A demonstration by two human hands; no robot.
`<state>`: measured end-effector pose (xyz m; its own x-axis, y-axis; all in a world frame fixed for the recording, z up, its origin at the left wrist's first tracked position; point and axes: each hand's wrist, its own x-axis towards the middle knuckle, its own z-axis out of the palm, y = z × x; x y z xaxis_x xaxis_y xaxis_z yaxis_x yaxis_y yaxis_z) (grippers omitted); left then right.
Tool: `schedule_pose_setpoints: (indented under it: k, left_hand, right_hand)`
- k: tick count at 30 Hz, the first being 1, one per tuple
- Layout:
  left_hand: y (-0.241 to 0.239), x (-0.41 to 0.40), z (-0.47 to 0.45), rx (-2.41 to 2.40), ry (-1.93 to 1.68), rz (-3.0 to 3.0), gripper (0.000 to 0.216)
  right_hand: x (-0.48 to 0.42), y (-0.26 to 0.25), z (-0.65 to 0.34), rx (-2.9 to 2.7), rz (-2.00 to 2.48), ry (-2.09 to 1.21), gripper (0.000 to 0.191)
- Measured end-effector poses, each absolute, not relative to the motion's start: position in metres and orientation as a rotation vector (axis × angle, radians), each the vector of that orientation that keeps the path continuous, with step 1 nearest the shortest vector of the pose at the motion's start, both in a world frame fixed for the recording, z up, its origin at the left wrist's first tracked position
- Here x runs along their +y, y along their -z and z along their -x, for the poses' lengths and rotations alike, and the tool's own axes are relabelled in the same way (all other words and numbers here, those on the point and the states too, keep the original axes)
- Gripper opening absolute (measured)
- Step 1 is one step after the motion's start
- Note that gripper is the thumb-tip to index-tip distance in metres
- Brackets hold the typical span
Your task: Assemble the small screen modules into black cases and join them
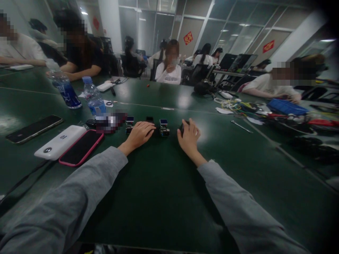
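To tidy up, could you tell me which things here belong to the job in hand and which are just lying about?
In hand: left hand, right hand on a dark object, small blue-topped modules beside them.
Lying about: white power bank, pink phone, black phone, two water bottles.

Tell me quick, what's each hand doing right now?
Left hand: palm down, fingers curled, beside the blue-topped module; grip cannot be told.
Right hand: closed over a small black object.

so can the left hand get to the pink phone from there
Probably yes: the pink phone lies flat just left of the left hand, only bare table between them and nothing resting on it.
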<state>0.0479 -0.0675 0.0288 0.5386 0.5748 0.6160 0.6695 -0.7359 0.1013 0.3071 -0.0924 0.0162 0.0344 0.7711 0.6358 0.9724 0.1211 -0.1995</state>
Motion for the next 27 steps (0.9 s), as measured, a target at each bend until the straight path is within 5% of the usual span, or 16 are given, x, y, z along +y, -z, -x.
schedule_pose_setpoints:
  k: [27]
  left_hand:
    - [-0.027,-0.068,-0.050,-1.254,0.948,2.548,0.035]
  right_hand:
    - [-0.092,-0.015,-0.301,-2.369,1.293,0.358,0.043]
